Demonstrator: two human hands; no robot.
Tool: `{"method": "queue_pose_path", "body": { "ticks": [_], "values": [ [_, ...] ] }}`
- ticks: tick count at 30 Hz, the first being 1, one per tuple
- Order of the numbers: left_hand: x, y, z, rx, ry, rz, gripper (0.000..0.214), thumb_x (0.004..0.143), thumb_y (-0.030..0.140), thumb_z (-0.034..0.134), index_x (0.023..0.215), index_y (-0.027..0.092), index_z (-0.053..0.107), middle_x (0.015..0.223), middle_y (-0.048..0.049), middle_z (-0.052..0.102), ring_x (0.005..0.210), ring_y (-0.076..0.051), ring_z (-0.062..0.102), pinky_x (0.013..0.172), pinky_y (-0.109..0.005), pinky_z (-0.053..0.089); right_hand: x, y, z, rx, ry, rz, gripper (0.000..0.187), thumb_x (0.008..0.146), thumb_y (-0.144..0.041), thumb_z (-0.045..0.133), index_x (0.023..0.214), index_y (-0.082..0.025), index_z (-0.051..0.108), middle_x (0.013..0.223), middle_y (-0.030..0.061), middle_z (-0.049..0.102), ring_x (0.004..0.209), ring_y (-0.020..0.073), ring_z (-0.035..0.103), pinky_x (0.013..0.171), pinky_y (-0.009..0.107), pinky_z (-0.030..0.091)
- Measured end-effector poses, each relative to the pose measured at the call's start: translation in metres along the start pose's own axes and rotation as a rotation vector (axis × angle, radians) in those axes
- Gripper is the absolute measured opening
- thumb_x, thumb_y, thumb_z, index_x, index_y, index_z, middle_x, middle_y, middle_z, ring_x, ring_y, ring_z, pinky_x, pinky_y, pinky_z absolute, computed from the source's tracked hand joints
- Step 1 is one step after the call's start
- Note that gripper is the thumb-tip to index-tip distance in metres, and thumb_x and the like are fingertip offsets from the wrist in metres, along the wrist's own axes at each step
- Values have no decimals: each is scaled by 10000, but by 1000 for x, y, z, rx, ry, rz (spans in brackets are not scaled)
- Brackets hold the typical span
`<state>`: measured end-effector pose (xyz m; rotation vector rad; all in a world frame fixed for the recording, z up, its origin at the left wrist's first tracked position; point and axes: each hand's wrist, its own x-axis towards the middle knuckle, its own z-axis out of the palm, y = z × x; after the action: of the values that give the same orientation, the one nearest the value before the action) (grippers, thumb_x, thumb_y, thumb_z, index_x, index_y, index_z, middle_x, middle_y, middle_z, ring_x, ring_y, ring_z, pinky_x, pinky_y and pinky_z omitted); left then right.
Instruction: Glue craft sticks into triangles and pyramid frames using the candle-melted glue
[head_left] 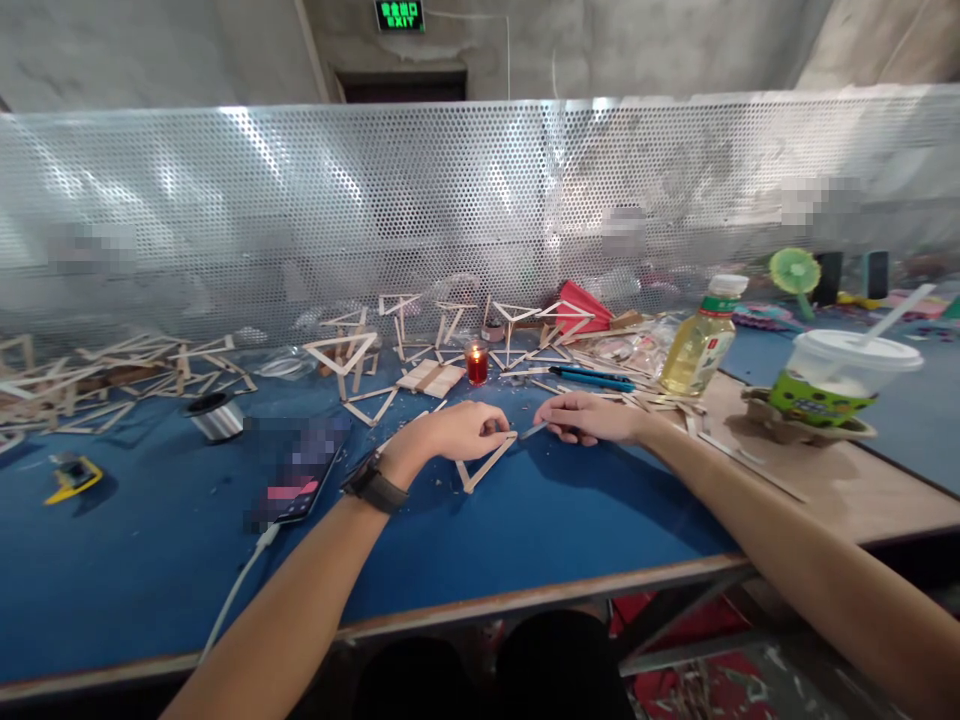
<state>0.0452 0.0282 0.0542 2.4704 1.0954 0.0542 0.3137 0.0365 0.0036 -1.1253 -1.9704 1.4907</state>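
Observation:
My left hand [469,430], with a dark watch on its wrist, is closed on a triangle of thin wooden sticks [489,465] just above the blue tabletop. Its fingers pinch the upper side, and part of the triangle is hidden behind them. My right hand [585,417] is also closed, gripping a thin greyish strip [534,431] that points left toward the triangle's right corner. I cannot tell whether the strip is a blade or a stick, or whether it touches the corner. Beyond both hands, a lit candle in a red glass [477,364] stands on the table.
Stick frames [341,350] stand along the perforated metal screen [450,200]. A phone [304,470] with a cable and a wire spool [215,415] lie left. At right are blue pens [592,377], loose sticks, a drink bottle [699,340] and a lidded cup [832,380].

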Motion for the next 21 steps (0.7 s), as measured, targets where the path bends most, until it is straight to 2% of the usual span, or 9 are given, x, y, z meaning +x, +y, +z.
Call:
{"method": "queue_pose_path", "body": {
  "ticks": [7,21],
  "values": [
    [0,-1,-1,-6,-29,-10,305,885,457,623,1044,209,702,950,-56,727,776,-189,632,643,-285,398,1,0,1,-3,9,4,438,902,-627,640,1031,-210,672,744,-19,534,591,88,477,412,183,280],
    [-2,0,-2,-12,-59,-33,364,905,503,606,1087,192,650,1050,-80,696,826,-192,616,672,-290,403,5,0,7,-160,78,17,466,955,-627,529,1107,-207,664,730,-20,527,540,87,444,402,193,312]
  ]
}}
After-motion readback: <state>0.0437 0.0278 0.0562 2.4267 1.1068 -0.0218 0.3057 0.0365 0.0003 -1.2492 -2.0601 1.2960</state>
